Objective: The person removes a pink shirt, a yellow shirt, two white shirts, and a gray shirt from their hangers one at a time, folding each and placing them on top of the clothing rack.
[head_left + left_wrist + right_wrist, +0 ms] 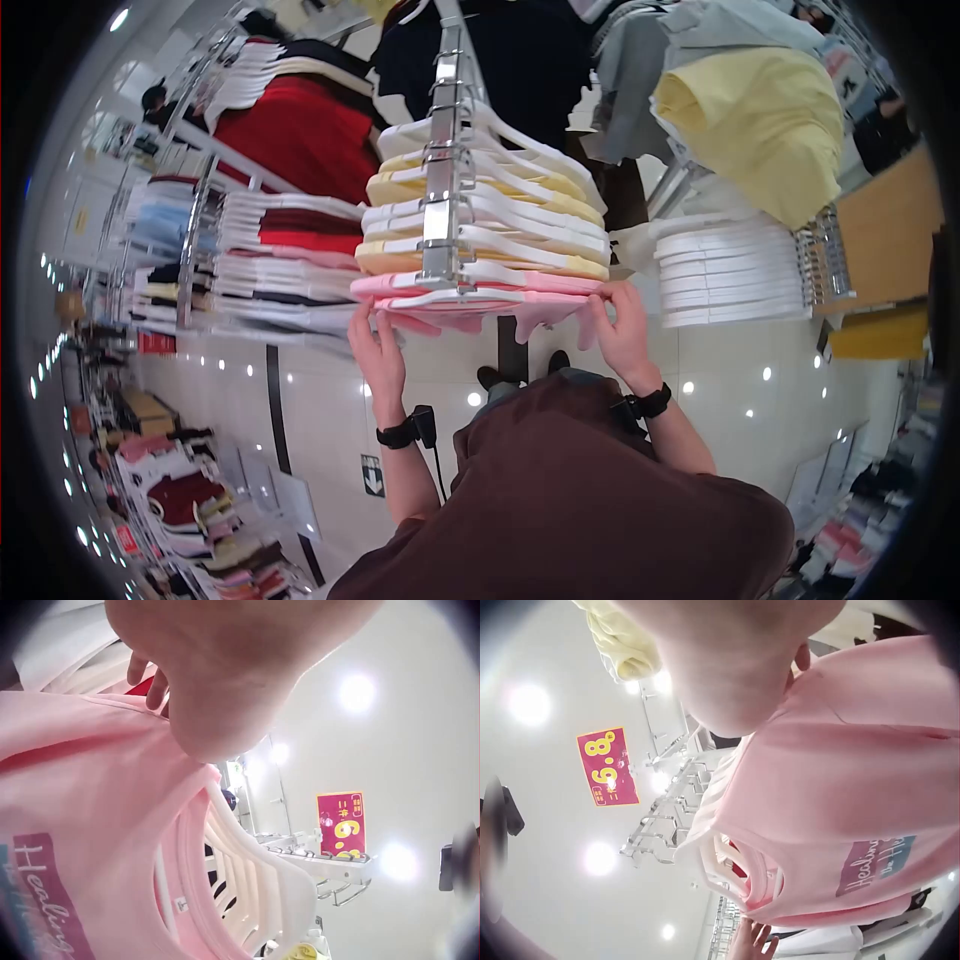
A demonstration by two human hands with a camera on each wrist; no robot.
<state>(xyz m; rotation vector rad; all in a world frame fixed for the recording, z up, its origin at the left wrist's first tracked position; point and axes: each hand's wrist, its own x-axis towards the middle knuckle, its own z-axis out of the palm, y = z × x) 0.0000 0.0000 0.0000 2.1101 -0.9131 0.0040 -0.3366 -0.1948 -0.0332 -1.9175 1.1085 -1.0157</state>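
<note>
A pink T-shirt (82, 772) with a "Healing" print hangs on a white hanger (500, 296) at the near end of a metal rail (440, 220). My left hand (380, 358) grips its left shoulder, with fingertips showing beyond the fabric in the left wrist view. At the opposite shoulder, my right hand (627, 335) pinches the cloth between thumb and fingers. The palm hides much of that grip in the right wrist view. Another pink garment (375, 286) hangs directly behind this shirt.
Yellow and white garments (490, 240) on hangers fill the rail behind. To the left hang red and white clothes (300, 235); to the right, a yellow garment (755, 130) above white hangers (730, 270). A red price sign (607, 766) hangs overhead.
</note>
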